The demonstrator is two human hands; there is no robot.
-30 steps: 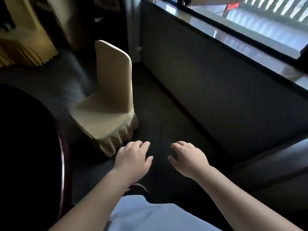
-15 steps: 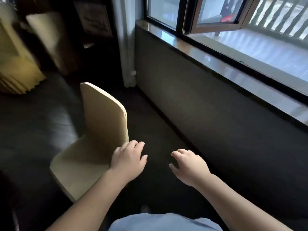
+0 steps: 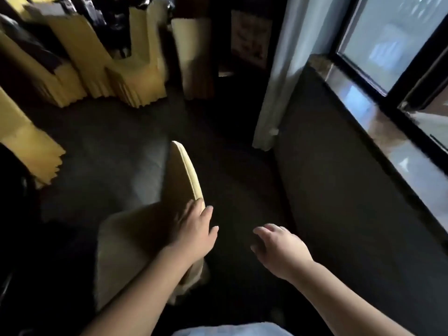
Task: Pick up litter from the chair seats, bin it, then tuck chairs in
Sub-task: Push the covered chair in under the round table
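Note:
A chair with a cream cover [image 3: 135, 238] stands just below me, its seat facing left and its backrest edge running up the middle of the view. My left hand [image 3: 196, 229] is over the near end of the backrest, fingers spread, holding nothing; I cannot tell if it touches the cover. My right hand [image 3: 278, 246] hovers open over the dark floor to the right of the chair. The seat looks bare; I see no litter on it.
Several more covered chairs [image 3: 135, 76] stand at the back left around a dark table. A low dark wall [image 3: 351, 190] with a glossy window sill [image 3: 378, 132] runs along the right. A pale curtain [image 3: 283, 69] hangs at the corner. Dark carpet lies between.
I have stepped closer to the chair, which now sits lower and nearer in view. My left hand has reached the backrest's top edge. The view has swung left toward the other chairs.

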